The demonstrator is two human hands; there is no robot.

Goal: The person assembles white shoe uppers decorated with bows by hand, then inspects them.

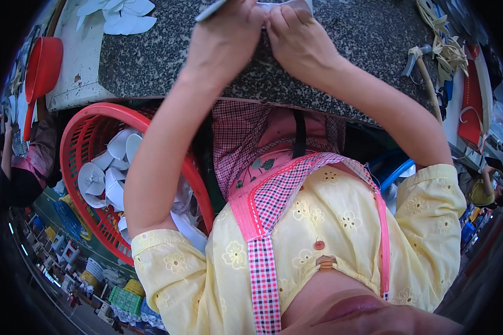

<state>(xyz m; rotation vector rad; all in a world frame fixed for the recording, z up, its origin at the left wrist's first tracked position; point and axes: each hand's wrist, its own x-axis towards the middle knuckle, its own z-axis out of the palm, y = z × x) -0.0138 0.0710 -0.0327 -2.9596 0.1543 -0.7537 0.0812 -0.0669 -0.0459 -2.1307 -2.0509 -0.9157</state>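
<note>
up at the top edge of the grey stone table (pixel 341 33), both hands meet on one small white plastic piece (pixel 274 5). the left hand (pixel 226 36) has its fingers curled shut around one end of it, and a thin pale strip sticks out past the knuckles. the right hand (pixel 299 39) has its fingertips pinched tight on the other end. most of the piece is cut off by the top of the picture, so its full shape is hard to tell.

it looks light and thin, like hard plastic that bends a little and could snap if pushed too hard. it also looks smooth, so it may slip. holding it close to the middle with the finger pads, as both hands do now, seems the safest way.

at the far left end of the stone table lies a little pile of white plastic fan blades (pixel 120 14). below the table's front edge, on the left side, a red basket (pixel 78 139) is full of more white fan parts (pixel 109 173). on the right end of the table rests a hammer (pixel 425 72) with a wooden handle, beside some pale straps (pixel 444 42).
</note>
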